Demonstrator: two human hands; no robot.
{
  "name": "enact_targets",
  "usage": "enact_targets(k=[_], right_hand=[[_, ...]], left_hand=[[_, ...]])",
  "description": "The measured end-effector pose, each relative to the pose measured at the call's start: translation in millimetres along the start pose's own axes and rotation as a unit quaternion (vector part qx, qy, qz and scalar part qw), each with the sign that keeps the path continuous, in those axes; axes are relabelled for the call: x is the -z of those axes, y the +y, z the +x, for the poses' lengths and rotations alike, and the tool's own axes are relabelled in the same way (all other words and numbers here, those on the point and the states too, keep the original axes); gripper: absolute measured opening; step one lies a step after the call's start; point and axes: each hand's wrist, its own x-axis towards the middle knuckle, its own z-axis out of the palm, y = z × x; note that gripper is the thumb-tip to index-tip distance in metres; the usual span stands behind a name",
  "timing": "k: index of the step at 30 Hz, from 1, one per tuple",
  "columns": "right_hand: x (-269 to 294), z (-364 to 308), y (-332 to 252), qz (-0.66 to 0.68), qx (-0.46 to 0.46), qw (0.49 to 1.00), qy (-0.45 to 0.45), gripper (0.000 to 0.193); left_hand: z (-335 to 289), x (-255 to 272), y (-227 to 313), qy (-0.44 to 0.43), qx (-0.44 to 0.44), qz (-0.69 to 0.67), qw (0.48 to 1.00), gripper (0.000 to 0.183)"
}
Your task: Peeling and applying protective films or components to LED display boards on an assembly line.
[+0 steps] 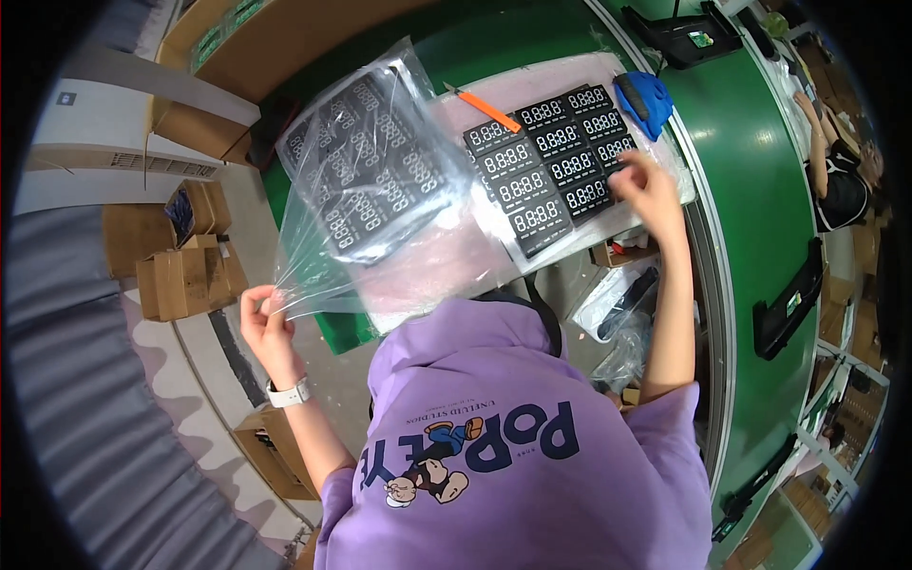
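My left hand pinches the lower corner of a clear plastic bag and pulls its film taut. Through the film show several black display panels with white digit segments. To the right, a block of similar black display panels lies uncovered in rows on a pale pink foam sheet. At the block's right edge, my right hand has its fingers curled together. Whether anything is between them, I cannot make out. An orange utility knife rests with one end on the uncovered panels.
A blue object lies at the foam's far right corner. Beyond a metal rail, a green bench carries black plastic housings. Cardboard boxes stand on the left, and a large carton is at the back. Another person sits far right.
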Motion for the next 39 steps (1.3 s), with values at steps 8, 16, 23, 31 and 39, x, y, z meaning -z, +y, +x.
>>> enact_targets(k=[8,16,23,31,39], right_hand=[[-10,69,105,-0.306,-0.069,0.945,0.095,0.081],[-5,80,87,-0.306,-0.101,0.946,-0.035,0.083],[-61,98,8,-0.265,0.113,0.957,0.038,0.044],[-207,181,-32,-0.292,0.208,0.932,0.055,0.033],[-106,158,10,0.049,0.104,0.982,0.152,0.023]], left_hand=[[-14,-23,31,-0.119,-0.141,0.399,0.898,0.034],[-16,-192,-43,-0.243,-0.332,0.499,0.763,0.076],[22,-102,-94,-0.299,-0.276,0.532,0.742,0.068],[0,-212,-16,-0.328,-0.351,0.378,0.791,0.040],[-19,-297,-100,-0.387,-0.450,0.375,0.712,0.071]])
